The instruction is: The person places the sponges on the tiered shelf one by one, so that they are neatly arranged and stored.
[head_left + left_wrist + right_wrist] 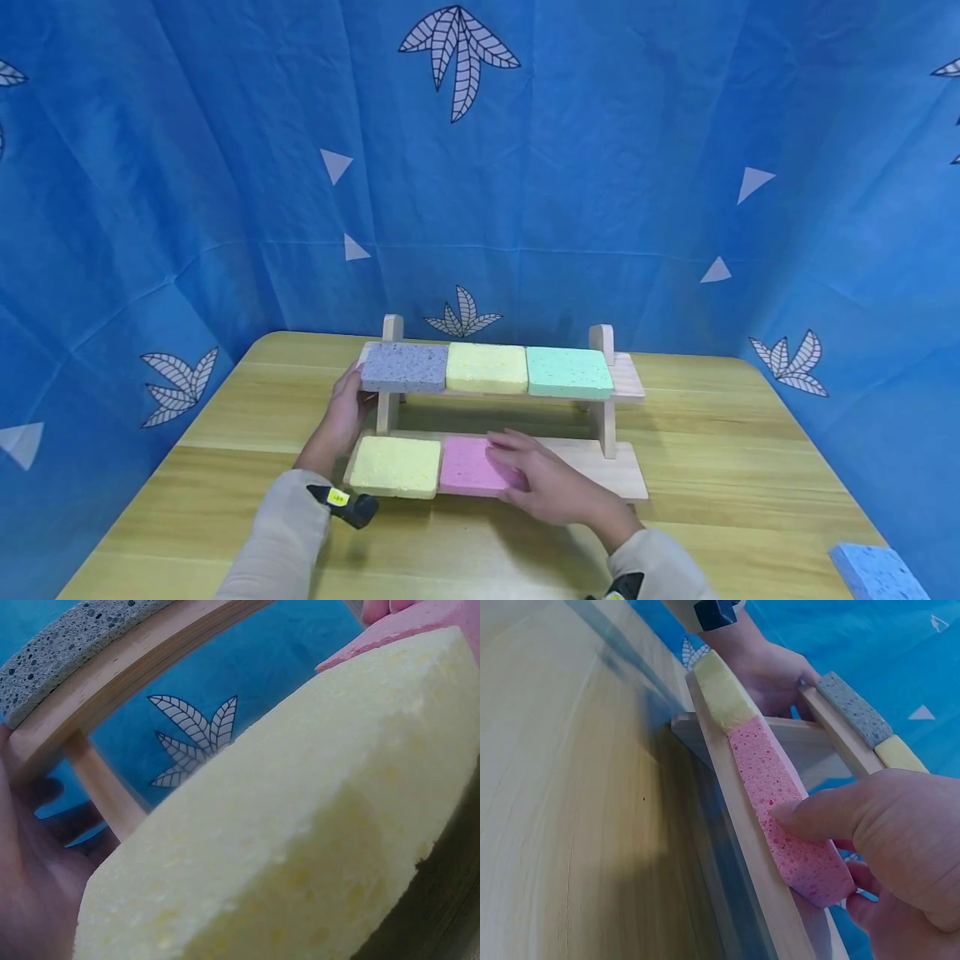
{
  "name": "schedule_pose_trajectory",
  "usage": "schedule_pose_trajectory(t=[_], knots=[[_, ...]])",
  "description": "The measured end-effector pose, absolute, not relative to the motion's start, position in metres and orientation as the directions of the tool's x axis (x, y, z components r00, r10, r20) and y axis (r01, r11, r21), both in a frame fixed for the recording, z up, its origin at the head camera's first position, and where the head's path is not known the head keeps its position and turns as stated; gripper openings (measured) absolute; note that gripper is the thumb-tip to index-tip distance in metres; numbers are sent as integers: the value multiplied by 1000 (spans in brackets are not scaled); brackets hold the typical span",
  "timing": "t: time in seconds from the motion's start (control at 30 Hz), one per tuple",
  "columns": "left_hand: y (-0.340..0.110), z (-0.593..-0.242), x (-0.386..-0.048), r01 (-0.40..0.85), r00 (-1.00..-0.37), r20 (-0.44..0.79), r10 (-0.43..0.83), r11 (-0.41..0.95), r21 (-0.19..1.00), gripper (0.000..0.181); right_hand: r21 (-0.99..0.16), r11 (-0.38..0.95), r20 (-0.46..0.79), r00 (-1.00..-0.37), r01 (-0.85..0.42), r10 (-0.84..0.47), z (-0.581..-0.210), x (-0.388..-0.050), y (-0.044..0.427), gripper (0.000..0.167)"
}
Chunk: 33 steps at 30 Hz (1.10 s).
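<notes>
A two-tier wooden rack [628,467] stands on the table with sponges on both shelves. My left hand [343,418] grips the left end of the upper shelf, its thumb near the grey speckled sponge [405,367] and its fingers behind the wood. On the lower shelf, my right hand [551,485] pinches the pink sponge [772,795], thumb on the front edge and fingers at the back. That sponge lies flat against a pale yellow sponge [300,802] at the shelf's left end. Above them, another yellow sponge [487,368] and a mint green sponge [570,372] continue the upper row.
A blue sponge [879,571] lies at the table's front right corner. Bare wood shows on the rack's right ends. Blue cloth [525,167] with leaf prints hangs behind and beside the wooden table [720,467].
</notes>
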<state>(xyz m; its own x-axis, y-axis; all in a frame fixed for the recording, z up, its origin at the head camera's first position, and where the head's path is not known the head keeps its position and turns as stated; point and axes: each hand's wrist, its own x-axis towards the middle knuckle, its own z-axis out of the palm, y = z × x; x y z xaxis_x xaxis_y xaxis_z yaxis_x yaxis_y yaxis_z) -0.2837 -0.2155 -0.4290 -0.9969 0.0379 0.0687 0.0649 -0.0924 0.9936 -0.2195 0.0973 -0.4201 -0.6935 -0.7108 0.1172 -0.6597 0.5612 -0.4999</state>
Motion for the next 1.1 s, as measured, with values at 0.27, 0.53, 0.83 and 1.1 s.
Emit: schedule_pose_trajectory(t=[0.27,0.53,0.83,1.1], knots=[[-215,-429,-284,60,-998,64,26,-109,992,44,-515,572,97,-706,-638,-701,-422,-222,95,53],[-216,-430,-285,54,-998,57,28,-105,993,45,-512,566,106,-702,-646,-705,-421,-223,94,55],[-215,-429,-284,49,-998,52,22,-115,992,48,-517,589,106,-729,-621,-676,-420,-221,96,58],[-215,-429,-285,40,-999,42,17,-111,993,46,-534,590,130,-748,-605,-650,-422,-218,108,61]])
